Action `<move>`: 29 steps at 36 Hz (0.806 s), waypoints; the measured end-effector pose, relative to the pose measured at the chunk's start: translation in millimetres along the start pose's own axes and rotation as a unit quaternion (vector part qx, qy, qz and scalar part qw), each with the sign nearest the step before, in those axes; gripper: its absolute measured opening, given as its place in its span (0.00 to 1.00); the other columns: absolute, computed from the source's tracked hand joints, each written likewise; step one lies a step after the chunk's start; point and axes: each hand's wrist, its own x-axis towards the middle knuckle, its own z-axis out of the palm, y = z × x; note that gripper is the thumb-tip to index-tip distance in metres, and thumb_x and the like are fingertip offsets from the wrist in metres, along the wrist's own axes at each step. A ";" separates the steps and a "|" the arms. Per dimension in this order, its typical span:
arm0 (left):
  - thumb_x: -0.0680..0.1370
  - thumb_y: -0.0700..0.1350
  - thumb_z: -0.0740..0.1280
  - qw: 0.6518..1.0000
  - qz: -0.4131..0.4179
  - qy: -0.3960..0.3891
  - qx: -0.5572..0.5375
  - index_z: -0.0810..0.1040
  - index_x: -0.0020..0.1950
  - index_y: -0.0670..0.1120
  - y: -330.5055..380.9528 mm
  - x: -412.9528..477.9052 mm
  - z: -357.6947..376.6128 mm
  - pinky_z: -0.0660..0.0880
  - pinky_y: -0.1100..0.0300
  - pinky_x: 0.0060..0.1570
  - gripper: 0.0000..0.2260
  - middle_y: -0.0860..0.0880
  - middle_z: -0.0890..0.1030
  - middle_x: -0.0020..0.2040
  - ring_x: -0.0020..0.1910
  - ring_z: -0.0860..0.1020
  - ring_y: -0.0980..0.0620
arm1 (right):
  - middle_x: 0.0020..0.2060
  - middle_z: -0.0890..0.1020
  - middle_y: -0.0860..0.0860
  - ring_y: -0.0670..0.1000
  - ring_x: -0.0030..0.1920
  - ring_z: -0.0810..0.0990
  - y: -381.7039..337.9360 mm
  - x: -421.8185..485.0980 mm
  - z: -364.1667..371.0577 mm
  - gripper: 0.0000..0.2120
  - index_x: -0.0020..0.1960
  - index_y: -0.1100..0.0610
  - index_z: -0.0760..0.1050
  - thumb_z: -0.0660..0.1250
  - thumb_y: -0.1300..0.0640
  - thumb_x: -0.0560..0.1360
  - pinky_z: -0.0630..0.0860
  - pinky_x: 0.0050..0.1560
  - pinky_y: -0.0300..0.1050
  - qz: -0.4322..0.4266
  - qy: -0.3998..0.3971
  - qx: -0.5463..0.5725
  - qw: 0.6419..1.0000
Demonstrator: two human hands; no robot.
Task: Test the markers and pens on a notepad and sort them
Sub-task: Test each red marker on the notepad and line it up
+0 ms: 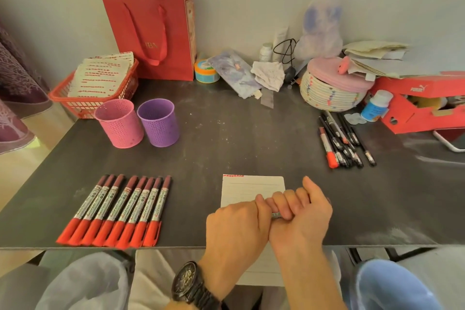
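Observation:
A white lined notepad [251, 187] with red marks along its top edge lies near the table's front edge. Over its lower part my left hand [236, 229] and my right hand [300, 219] both grip one marker [276, 215]; only a short grey stretch of its barrel shows between them. A row of several red-capped markers [118, 209] lies side by side at the front left. A loose bunch of dark pens and one red marker [342, 141] lies at the right. A pink cup [119, 123] and a purple cup [158, 122] stand at the back left.
A red basket of papers [93, 88] and a red paper bag [153, 30] stand behind the cups. A woven lidded basket [332, 88], a red shoe box [422, 103] and small bottles crowd the back right. The table's front edge [125, 246] runs just below the markers.

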 end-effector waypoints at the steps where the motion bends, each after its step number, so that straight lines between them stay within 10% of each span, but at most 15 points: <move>1: 0.79 0.52 0.54 1.000 -0.004 -0.001 -0.004 0.57 0.25 0.50 0.3 -1.8 2.0 0.54 0.64 0.20 0.22 0.51 0.67 0.18 0.16 0.60 0.53 | 0.22 0.55 0.47 0.49 0.24 0.53 -1.0 0.0 0.6 0.25 0.26 0.51 0.55 0.63 0.54 0.77 0.61 0.29 0.44 -0.004 -0.004 -0.006 1.000; 10: 0.81 0.50 0.53 0.943 -0.120 -0.235 -0.200 0.65 0.33 0.46 -25.6 -6.2 2.9 0.70 0.48 0.35 0.18 0.49 0.70 0.26 0.29 0.66 0.49 | 0.19 0.55 0.45 0.47 0.21 0.50 -37.0 10.9 -6.9 0.24 0.25 0.49 0.55 0.66 0.52 0.73 0.57 0.20 0.40 -0.006 -0.157 0.007 0.988; 14: 0.82 0.62 0.49 0.951 -0.153 -0.149 -0.222 0.69 0.31 0.51 -56.9 -14.8 -6.3 0.68 0.55 0.35 0.26 0.55 0.71 0.25 0.27 0.68 0.55 | 0.21 0.58 0.45 0.45 0.23 0.56 -73.9 29.3 -14.5 0.24 0.27 0.49 0.57 0.63 0.50 0.79 0.61 0.27 0.40 -0.046 -0.208 0.023 0.977; 20: 0.77 0.71 0.51 0.986 0.006 -0.131 -0.099 0.72 0.48 0.58 -68.1 7.2 4.5 0.67 0.70 0.42 0.20 0.63 0.74 0.41 0.45 0.73 0.60 | 0.35 0.78 0.49 0.49 0.37 0.78 -61.6 44.4 -13.3 0.22 0.37 0.54 0.78 0.62 0.37 0.77 0.73 0.47 0.45 -0.030 -0.152 -0.080 0.985; 25: 0.79 0.64 0.58 0.975 0.088 -0.200 -0.025 0.64 0.73 0.53 -73.2 14.2 26.6 0.59 0.59 0.74 0.26 0.57 0.74 0.65 0.64 0.71 0.55 | 0.30 0.77 0.52 0.50 0.27 0.72 -42.4 50.6 -16.0 0.33 0.43 0.53 0.83 0.54 0.27 0.77 0.71 0.27 0.42 -0.009 -0.127 -0.242 0.962; 29: 0.76 0.66 0.61 0.978 0.112 -0.167 -0.046 0.70 0.67 0.51 -75.3 -5.4 31.4 0.60 0.64 0.67 0.26 0.58 0.76 0.61 0.62 0.73 0.57 | 0.38 0.85 0.55 0.50 0.31 0.81 -30.4 53.0 -15.1 0.23 0.44 0.51 0.85 0.64 0.33 0.75 0.78 0.30 0.40 -0.043 -0.138 -0.353 0.924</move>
